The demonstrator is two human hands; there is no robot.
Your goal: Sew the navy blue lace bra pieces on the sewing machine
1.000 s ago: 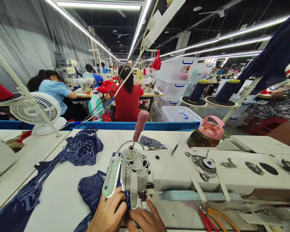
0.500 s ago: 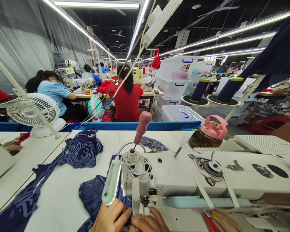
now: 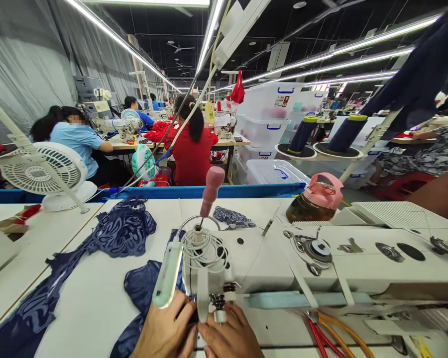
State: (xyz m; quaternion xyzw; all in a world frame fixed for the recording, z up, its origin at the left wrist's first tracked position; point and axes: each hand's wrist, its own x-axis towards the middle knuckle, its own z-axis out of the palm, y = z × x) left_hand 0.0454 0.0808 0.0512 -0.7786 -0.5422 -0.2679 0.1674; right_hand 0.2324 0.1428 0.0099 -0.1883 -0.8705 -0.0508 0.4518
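A white sewing machine [image 3: 269,258] stands before me, its needle end between my hands. My left hand [image 3: 168,323] is closed, fingers bent on navy fabric [image 3: 144,286] that runs beneath the machine head on its left. My right hand [image 3: 231,333] lies right of the needle area, fingers curled in against the same cloth, fingertips partly hidden by the machine. Just above my left hand is a pale green lamp [image 3: 168,273]. A screwdriver [image 3: 211,194] with a pink handle stands upright in the top of the machine, amid a coiled white cable [image 3: 203,251].
Patterned navy pieces [image 3: 125,228] lie on the white table at left, near a white fan [image 3: 45,169]. Red and orange-handled tools [image 3: 324,333] rest at lower right. A pink-lidded jug [image 3: 317,199] and navy thread cones [image 3: 302,135] stand behind. Co-workers sit ahead at machines.
The view has shifted slightly, so the machine appears farther left. My left hand sits slightly higher, and the navy fabric beside it has shifted and spread a little.
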